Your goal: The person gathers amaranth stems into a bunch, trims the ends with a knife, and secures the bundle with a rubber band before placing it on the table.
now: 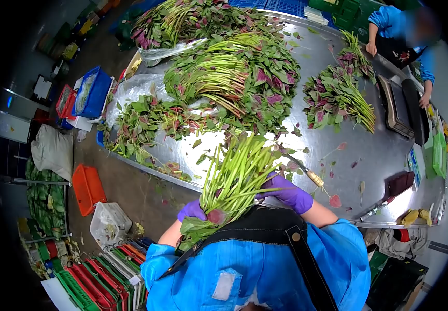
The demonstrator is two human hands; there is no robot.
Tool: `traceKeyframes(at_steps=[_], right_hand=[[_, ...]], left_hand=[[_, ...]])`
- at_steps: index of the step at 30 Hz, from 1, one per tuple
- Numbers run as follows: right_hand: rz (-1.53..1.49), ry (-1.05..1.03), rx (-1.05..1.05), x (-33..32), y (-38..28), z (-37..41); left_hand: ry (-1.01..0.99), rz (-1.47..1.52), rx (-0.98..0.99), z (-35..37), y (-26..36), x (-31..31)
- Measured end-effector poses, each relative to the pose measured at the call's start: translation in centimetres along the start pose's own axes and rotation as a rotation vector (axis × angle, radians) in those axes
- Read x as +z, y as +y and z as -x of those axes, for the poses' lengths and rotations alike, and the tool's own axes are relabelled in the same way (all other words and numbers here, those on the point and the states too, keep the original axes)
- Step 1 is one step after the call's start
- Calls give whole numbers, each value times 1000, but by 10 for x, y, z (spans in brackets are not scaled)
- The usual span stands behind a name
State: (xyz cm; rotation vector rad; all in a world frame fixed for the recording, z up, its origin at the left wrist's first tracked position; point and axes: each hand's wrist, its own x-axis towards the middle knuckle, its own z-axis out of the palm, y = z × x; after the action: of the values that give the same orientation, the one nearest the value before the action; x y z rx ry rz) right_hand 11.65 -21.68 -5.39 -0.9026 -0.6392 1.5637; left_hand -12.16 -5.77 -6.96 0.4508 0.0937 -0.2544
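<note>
the bunch of leafy greens (237, 168) is up against the front of the person's apron, between the two gloved hands, at the near edge of the metal table (348, 171). the left hand (192, 210) has its fingers curled around the bunch's lower left side, by the leaves. the right hand (288, 193) grasps the stems from the other side, though its fingertips are hidden behind them. holding from both sides probably keeps the long, loose stems from fanning out, and the body seems to offer a backstop.

the knife (314, 179) lies just beyond the right hand, its handle angled toward the person's right, perhaps so it can be reached easily. farther in, the big pile of greens (224, 75) has many stems lying side by side, which likely makes them easier to gather. a plastic sheet (138, 90) lies beside it, with loose leaves near. another bunch (335, 98) rests apart on the right, which seems to keep it from tangling with the pile.
</note>
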Motion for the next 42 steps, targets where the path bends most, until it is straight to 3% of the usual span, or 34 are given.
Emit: traceKeyframes(at_steps=[1, 3, 6, 9, 11, 13, 14, 15, 17, 18, 22, 24, 25, 27, 29, 31, 33, 35, 37, 38, 39, 41, 42], right_hand=[[-139, 43, 126, 7, -13, 3], [-122, 75, 88, 2, -8, 0], [-263, -68, 102, -18, -8, -1], [-575, 502, 32, -38, -5, -7], [-763, 366, -199, -98, 6, 1], [-740, 455, -311, -112, -10, 10], [-645, 384, -287, -139, 8, 15], [-646, 384, -288, -114, -7, 14], [-124, 405, 76, -69, -32, 16], [-170, 244, 139, -75, -16, 12], [-199, 80, 16, -29, -1, 2], [-162, 150, 47, -53, 0, -4], [-472, 309, -52, -68, 5, -11], [-529, 500, -253, -119, 7, -10], [-333, 646, -266, -105, -31, -8], [-216, 513, -254, -68, -69, -7], [462, 364, -273, -45, -86, -13], [786, 240, -190, -11, -98, -17], [589, 341, 27, -46, -82, -30], [480, 536, -189, -84, -70, -40], [571, 719, -279, -102, -74, -39], [521, 691, -248, -101, -90, -30], [568, 577, -189, -86, -96, -27]], left_hand=[[-6, 0, -13, -3, 0, 0], [-21, -8, -26, -7, -1, 1], [-35, -9, -39, -11, -1, 2], [-38, 0, -40, -13, 1, 4], [-38, 6, -42, -13, 2, 4], [-39, 10, -47, -14, 3, 4], [-39, 15, -51, -13, 3, 4], [-39, 16, -55, -13, 3, 5], [-38, 20, -63, -13, 3, 5], [-40, 21, -68, -13, 4, 6], [-67, -65, -79, -14, 2, -1], [-64, -88, -97, -12, 3, 0], [-63, -105, -120, -10, 3, 2], [-64, -144, -163, -9, 6, 5], [-71, -182, -191, -13, 10, 10], [-80, -224, -217, -21, 22, 15], [-207, -569, -401, -32, 31, 12], [-207, -594, -413, -37, 35, 20], [-225, -728, -439, -39, 40, 25], [-217, -770, -461, -39, 42, 28], [-216, -772, -456, -37, 39, 25], [-214, -726, -319, -35, 32, 18], [-192, -715, -321, -35, 35, 24]])
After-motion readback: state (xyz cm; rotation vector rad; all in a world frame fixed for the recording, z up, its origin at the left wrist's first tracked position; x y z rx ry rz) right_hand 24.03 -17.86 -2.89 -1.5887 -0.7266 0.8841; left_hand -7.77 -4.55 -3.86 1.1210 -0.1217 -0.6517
